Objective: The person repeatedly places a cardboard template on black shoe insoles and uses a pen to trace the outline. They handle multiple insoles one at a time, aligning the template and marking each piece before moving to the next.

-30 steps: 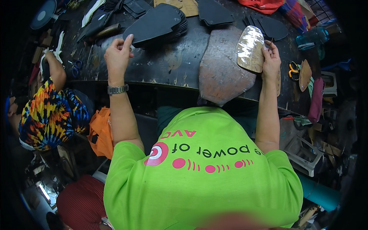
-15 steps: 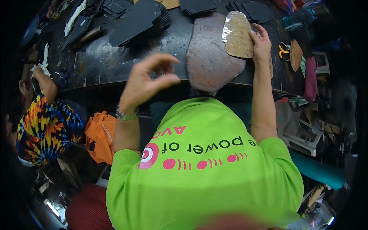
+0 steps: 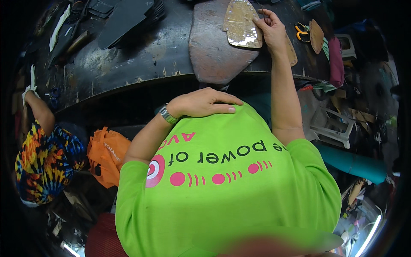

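Observation:
My right hand [image 3: 274,32] pinches the right edge of a tan, rounded template [image 3: 242,25], which has a shiny, tape-like surface. The template lies over a worn reddish-brown board [image 3: 216,51] near the table's front edge. Against the front of my green shirt [image 3: 227,150] rests my left hand [image 3: 205,103], its fingers stretched out and nothing in them. Another tan piece [image 3: 291,53] lies just right of my right wrist, partly hidden by it.
A stack of black sole-shaped pieces [image 3: 128,21] sits on the dark table [image 3: 162,55]. Orange-handled scissors [image 3: 302,32] and a brown piece [image 3: 316,36] lie at right. A co-worker's arm [image 3: 40,107] reaches in at left, near an orange bag [image 3: 107,156].
My left hand has dropped from above the table's edge onto my shirt. My right hand still holds the template, whose glare now shows at its lower end. The view has shifted.

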{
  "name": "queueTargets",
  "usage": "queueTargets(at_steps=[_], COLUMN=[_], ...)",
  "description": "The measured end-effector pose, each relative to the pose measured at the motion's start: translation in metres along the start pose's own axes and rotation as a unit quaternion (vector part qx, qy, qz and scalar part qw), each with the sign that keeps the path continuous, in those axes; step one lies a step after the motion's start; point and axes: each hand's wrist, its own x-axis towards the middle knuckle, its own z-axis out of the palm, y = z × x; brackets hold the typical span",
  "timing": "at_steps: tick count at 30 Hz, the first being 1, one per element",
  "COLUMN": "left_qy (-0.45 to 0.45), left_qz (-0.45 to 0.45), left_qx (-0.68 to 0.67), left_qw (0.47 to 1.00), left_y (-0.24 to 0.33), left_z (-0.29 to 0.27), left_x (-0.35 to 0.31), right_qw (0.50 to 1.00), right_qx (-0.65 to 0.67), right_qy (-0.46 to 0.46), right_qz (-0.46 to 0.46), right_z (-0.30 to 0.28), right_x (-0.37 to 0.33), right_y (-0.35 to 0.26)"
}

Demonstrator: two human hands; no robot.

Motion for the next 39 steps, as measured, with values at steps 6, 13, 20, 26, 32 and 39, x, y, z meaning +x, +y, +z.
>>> queueTargets(at_steps=[6, 13, 20, 26, 32, 39], left_qy=[-0.041, -0.030, -0.034, -0.082, -0.125, -0.028], left_qz=[-0.006, -0.152, -0.252, -0.091, -0.064, -0.158], left_qx=[-0.058, -0.091, -0.155, -0.130, -0.065, -0.111], left_qw=[0.997, 0.984, 0.955, 0.984, 0.988, 0.981], left_y=[-0.024, -0.091, -0.112, -0.122, -0.113, -0.119], left_z=[-0.005, 0.002, -0.009, 0.003, 0.001, 0.012], left_x=[-0.006, 0.018, 0.008, 0.031, 0.044, 0.046], right_qw=[0.999, 0.999, 0.999, 0.990, 0.929, 0.976], right_qx=[-0.041, -0.023, -0.020, -0.125, -0.319, -0.190], right_qy=[0.012, -0.011, -0.032, 0.001, 0.072, 0.091], right_qz=[-0.014, -0.046, -0.024, -0.072, -0.172, -0.063], right_z=[-0.006, 0.008, 0.003, 0.014, 0.019, 0.018], right_x=[-0.010, -0.009, -0.009, -0.012, -0.025, -0.041], right_y=[-0.003, -0.009, -0.006, -0.015, -0.033, -0.064])
